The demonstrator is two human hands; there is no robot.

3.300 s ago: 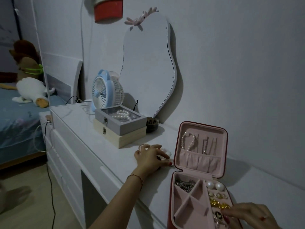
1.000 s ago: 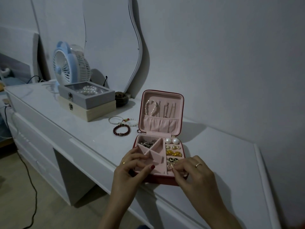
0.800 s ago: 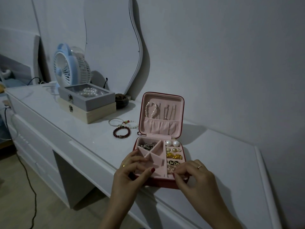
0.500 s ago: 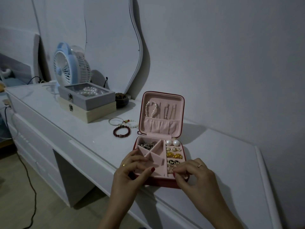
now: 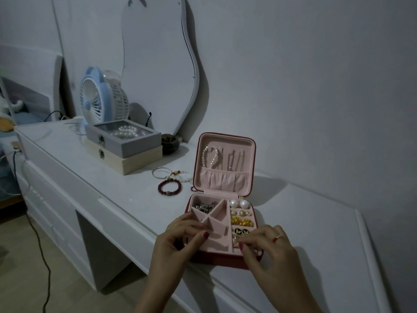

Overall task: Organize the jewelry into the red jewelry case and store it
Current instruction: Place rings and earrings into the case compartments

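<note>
— Looking down from the head camera: where is the red jewelry case (image 5: 222, 259)?

— Near the front edge of the white table (image 5: 304, 224), lid up. The pink lining shows a pearl bracelet (image 5: 209, 155) and a few thin chains (image 5: 233, 160) hanging above a gathered pocket (image 5: 222, 180) in the lid.

— And the tray?

— On its left, diagonal dividers (image 5: 211, 219) make triangular cells; the far one holds silver pieces (image 5: 203, 206). On the right, rows of earrings: two large pearl studs (image 5: 238, 203), smaller pale ones (image 5: 242, 213), gold ones (image 5: 242, 222), then dark round ones (image 5: 241, 232).

— What are the hands doing?

— The left hand (image 5: 178, 242) grips the near left corner of the case, its thumb lying on the tray and its fingers curled round the edge. The right hand (image 5: 268, 247) has its fingertips pinched together over the nearest earring row, at a small gold piece (image 5: 235, 241) — too small to name. It wears a ring (image 5: 278, 237).

— Anything not put away?

— A dark red bead bracelet (image 5: 169, 187), a thin silver bangle (image 5: 163, 173) and a white bead bracelet (image 5: 184, 176) lie on the table just left of the lid.

— Farther back?

— A grey glass-topped box (image 5: 126, 141) with pearls inside sits stacked on a pale wooden box (image 5: 133, 162). Behind them stand a blue fan (image 5: 99, 99), a small dark bowl (image 5: 169, 143) and a wavy mirror (image 5: 158, 64) leaning on the wall.
</note>
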